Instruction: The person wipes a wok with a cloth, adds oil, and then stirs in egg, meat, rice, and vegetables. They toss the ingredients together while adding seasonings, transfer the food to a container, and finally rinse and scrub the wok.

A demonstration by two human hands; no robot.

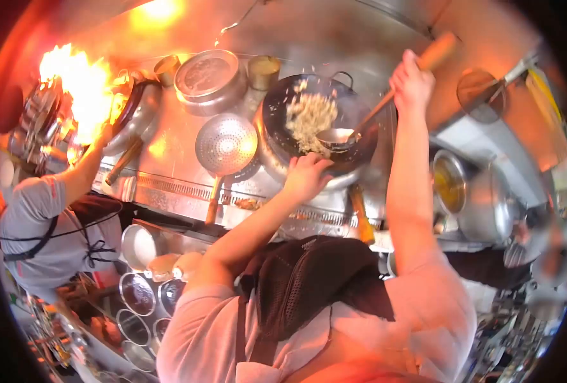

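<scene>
My right hand (413, 83) is wrapped round the wooden-ended handle of a ladle (374, 113). The ladle's metal bowl sits low in a dark wok (277, 102), against a heap of pale, chopped food (310, 115). Small bits of that food show above the far side of the wok. At the near rim, my left hand (308, 179) grips the wok, its fingers bent over the edge; exactly what lies under them is hidden. On the far side a loop handle (343, 76) sticks up from the wok.
Left of the wok lies a perforated strainer (226, 144), with a lidded metal pot (208, 75) behind it. Large flames (79, 89) rise by a co-worker (35, 204) at far left. Metal pots (484, 201) and a mesh skimmer (481, 96) are on the right.
</scene>
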